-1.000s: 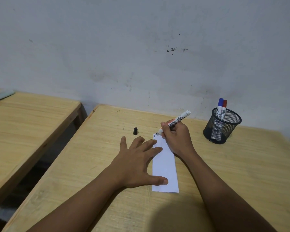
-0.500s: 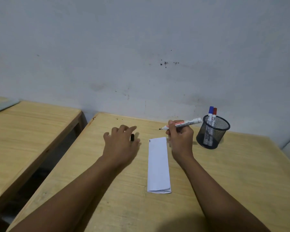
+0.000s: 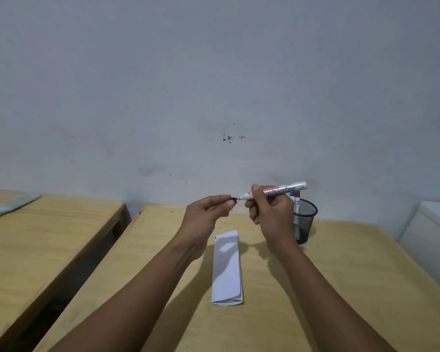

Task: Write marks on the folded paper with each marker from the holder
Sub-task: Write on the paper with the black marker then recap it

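Head view: capping the black marker, both hands raised over the table.

My right hand [image 3: 271, 214] is wrapped around the white-barrelled whiteboard marker [image 3: 274, 191]; my left hand [image 3: 206, 214] pinches the small black cap [image 3: 233, 198] right at its tip. Long white folded paper [image 3: 227, 268] lies flat on the light wooden table [image 3: 341, 275] below, small black mark at its far left corner. Next, I reckon: push cap on straight, drop it into the black mesh holder [image 3: 304, 221], take blue or red.

Wall [image 3: 214, 85]: grey-white, scuffed, dark specks. Counter [image 3: 353, 275]: light wood. Second wooden counter [image 3: 48, 237], left, across a dark gap.
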Action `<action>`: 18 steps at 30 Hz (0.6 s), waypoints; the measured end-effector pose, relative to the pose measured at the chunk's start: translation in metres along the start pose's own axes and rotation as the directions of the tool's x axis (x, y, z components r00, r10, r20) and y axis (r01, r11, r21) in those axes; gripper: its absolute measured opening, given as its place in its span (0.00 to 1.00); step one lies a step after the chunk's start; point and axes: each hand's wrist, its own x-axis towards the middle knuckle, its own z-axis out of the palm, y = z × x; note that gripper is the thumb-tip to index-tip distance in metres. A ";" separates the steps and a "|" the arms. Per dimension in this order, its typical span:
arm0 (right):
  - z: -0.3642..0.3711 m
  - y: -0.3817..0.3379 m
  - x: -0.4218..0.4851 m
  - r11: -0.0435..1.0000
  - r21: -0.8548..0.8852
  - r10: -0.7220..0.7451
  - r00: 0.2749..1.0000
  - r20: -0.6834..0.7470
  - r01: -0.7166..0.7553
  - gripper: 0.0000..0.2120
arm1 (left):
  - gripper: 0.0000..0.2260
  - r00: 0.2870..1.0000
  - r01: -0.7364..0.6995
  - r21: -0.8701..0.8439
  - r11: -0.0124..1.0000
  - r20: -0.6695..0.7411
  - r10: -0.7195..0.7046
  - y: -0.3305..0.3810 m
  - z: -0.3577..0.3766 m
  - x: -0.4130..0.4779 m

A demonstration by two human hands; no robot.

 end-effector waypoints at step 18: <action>-0.106 -0.034 0.026 0.619 -0.739 -0.358 0.933 0.035 0.266 0.24 | 0.03 0.851 -0.470 0.426 0.774 -0.017 0.526 0.025 0.103 0.032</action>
